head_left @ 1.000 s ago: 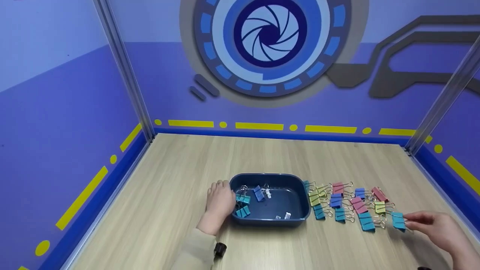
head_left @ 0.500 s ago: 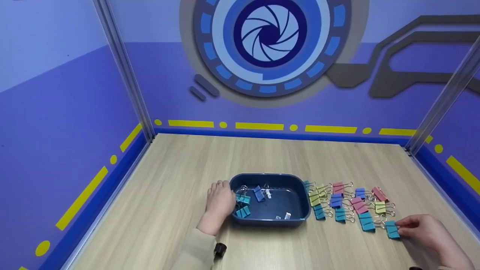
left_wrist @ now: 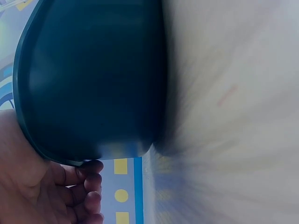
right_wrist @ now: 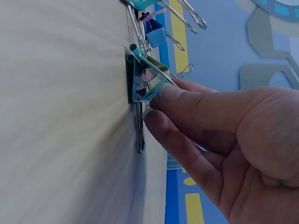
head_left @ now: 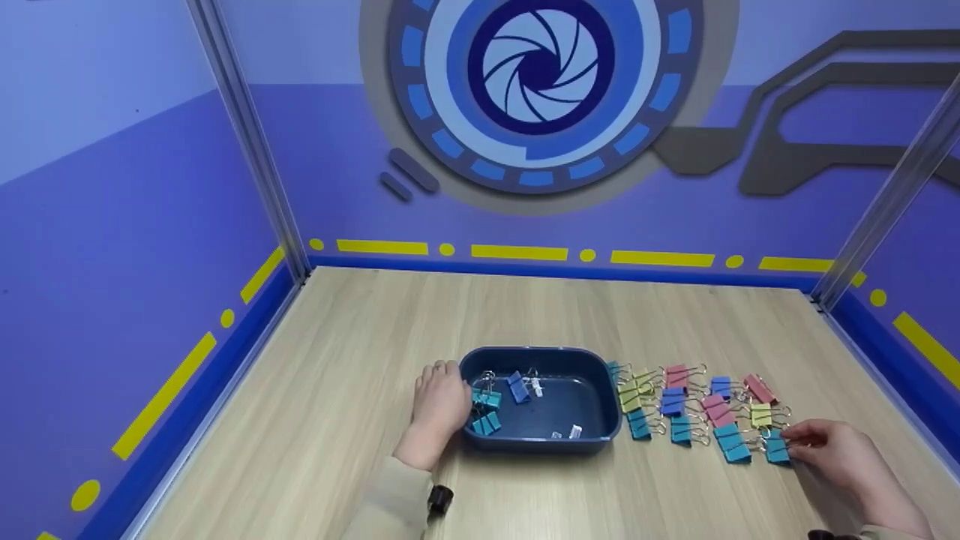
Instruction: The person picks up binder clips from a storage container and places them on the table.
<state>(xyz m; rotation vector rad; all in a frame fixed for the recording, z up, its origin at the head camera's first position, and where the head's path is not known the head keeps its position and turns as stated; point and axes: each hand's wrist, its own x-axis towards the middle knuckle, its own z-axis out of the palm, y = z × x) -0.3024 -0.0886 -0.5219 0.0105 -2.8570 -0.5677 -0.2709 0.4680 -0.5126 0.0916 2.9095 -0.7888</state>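
Observation:
My right hand pinches a teal binder clip between thumb and fingers, at the right end of the front row of clips. In the right wrist view this binder clip sits right at the tabletop, one wire handle lying along the wood. My left hand holds the left end of a dark blue plastic box. The left wrist view shows curled fingers outside the box's rim, with the thumb hidden behind it. Inside the box lie teal binder clips and a blue binder clip.
Right of the box, binder clips lie in rough rows: yellow clips, pink clips, blue clips and teal clips. Small whitish pieces are in the box. Blue panels wall the wooden table.
My right hand has carried the teal binder clip left, down beside the front row's end, then slightly back toward the neighbouring clip. The left hand and box have stayed put.

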